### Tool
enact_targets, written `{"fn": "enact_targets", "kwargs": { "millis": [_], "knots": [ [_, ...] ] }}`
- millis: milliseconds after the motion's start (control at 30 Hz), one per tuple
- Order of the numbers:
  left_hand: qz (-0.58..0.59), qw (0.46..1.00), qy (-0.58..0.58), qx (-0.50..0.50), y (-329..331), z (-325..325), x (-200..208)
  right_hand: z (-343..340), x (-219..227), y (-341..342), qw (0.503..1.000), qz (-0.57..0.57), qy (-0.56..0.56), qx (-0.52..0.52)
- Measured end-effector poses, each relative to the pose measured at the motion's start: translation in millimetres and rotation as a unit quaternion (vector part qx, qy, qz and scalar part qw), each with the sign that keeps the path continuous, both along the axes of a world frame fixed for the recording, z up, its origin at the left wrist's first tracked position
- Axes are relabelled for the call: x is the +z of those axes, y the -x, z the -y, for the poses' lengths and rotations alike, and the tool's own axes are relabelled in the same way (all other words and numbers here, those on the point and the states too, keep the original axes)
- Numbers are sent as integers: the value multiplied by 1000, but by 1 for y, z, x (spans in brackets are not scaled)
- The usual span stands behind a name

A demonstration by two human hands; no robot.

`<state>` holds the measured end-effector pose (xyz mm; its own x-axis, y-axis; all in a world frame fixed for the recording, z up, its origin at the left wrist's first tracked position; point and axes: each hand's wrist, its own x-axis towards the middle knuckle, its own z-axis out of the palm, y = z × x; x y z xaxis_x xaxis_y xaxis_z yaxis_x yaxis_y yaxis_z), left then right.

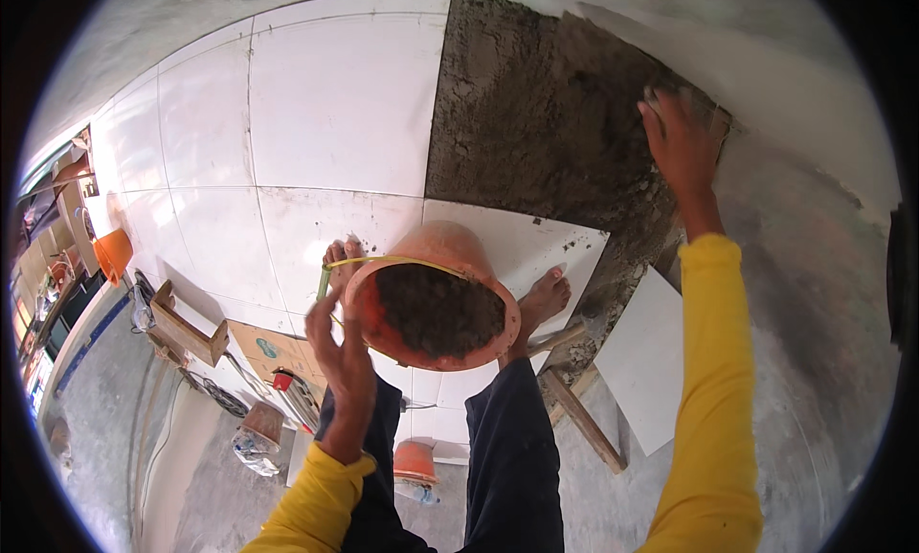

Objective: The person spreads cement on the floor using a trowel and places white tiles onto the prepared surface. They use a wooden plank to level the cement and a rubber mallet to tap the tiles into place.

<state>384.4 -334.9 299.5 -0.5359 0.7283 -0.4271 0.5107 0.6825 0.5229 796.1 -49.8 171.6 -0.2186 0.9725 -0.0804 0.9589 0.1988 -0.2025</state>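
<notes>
An orange bucket (445, 242) with dark wet mortar (440, 309) in it stands between my bare feet. Its thin yellow handle (402, 260) leans across the opening. Beside the left rim is my left hand (343, 361), fingers apart and holding nothing I can see. At the upper right, my right hand (682, 141) reaches over a bed of grey-brown mortar (536, 103) close to the wall. Its fingers are curled and slightly blurred. A small pale bit shows at the fingertips, too little to name.
Large white tiles (345, 93) cover the floor left of the mortar. A loose white tile (641, 361) lies at the right near a wooden piece (584, 424). Behind my legs stands another orange bucket (414, 462). Cardboard (263, 352) and a wooden frame (187, 328) lie to the left.
</notes>
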Motion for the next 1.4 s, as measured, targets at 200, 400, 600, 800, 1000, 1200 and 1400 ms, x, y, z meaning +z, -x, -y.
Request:
{"fn": "enact_targets", "kwargs": {
  "millis": [200,400,600,800,1000,1200,1400],
  "knots": [
    [74,994,-15,-74,-65,14,31,82,-58,50,973,-113,-27,-201],
    [102,991,-22,-89,-66,1,12,58,-87,130,954,-155,110,-233],
    [121,991,-12,-65,-51,-6,14,32,-75,68,808,-295,242,-449],
    [149,987,-29,-51,-54,-12,15,34,-92,103,634,-565,311,-427],
    [156,986,-18,-63,-51,-10,15,22,-73,205,760,-442,330,-342],
    [170,984,-15,-55,-57,-9,14,63,-90,102,824,-332,240,-392],
    [157,986,-17,-58,-62,-11,11,131,-77,28,930,-199,173,-256]
  ]
}}
